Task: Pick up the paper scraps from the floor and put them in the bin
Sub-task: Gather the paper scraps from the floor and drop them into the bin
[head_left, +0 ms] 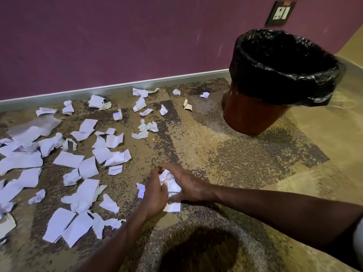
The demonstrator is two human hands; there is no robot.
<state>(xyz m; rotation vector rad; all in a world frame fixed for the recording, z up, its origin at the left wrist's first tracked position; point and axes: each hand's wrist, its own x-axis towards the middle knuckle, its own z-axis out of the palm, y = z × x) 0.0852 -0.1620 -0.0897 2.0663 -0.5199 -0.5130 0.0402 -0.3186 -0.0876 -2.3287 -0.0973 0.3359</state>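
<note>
You've got a crumpled wad of paper [168, 180] low in the middle of the frame, pinned between both hands just above the carpet. It's a bunched lump with no clear long axis; its flat tail runs down toward the lower edge of the frame. Your left hand [155, 195] curls its fingers round the wad from the left, and your right hand [186, 183] cups it from the right, fingers bent over the top, so both grips are closed on that paper. A small flat scrap [172, 207] lies just beneath your hands, touching or nearly touching the right wrist, I can't tell which.

Out to the left, the loose paper scraps [68, 160] spread thick across the floor: torn white sheets, some flat with straight edges, some creased or balled up, many overlapping. They thin out toward the skirting board [117, 88] at the foot of the purple wall [117, 36].

Upper right, the bin [253, 114] stands well apart from your hands, round and reddish-brown, tapering downward, lined with a glossy, wrinkled black bag [284, 81] folded over the rim, mouth wide open. Between your hands and the bin the speckled carpet [225, 154] has only a few small scraps near the wall.
</note>
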